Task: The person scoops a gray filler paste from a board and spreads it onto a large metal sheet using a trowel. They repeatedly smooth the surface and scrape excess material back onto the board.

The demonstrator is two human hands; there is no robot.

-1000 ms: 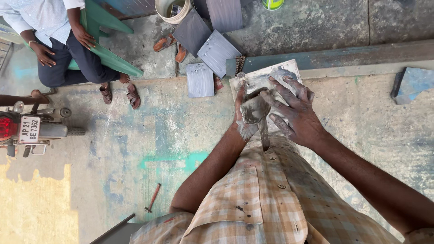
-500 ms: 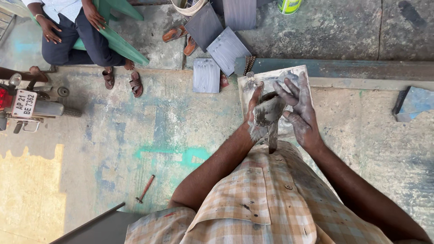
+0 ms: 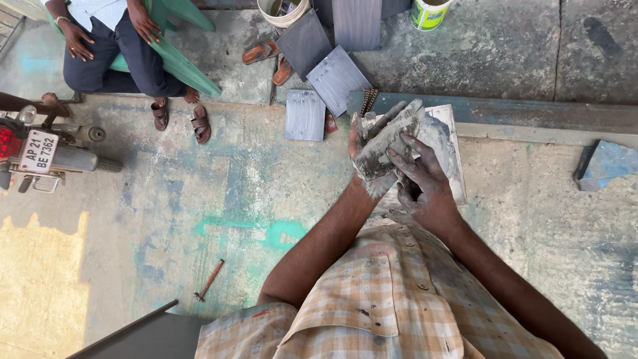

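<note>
My left hand (image 3: 367, 149) open flat under a grey putty blade (image 3: 392, 138), my right hand (image 3: 425, 186) curled on it just beside, grey board (image 3: 448, 143) under both, green-and-white tin (image 3: 429, 13) far above, grey square plates (image 3: 325, 66) up left, worn painted concrete floor (image 3: 199, 199), red tool (image 3: 209, 280) down left

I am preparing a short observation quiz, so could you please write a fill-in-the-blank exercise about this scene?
1. The left hand and the right hand are smeared with ____ paste.
2. The seated person sits on a ____ chair.
3. The shirt has a ____ pattern.
4. On the floor near the dark board lies a thin ____ tool.

Missing words: grey; green; checked; reddish
</note>
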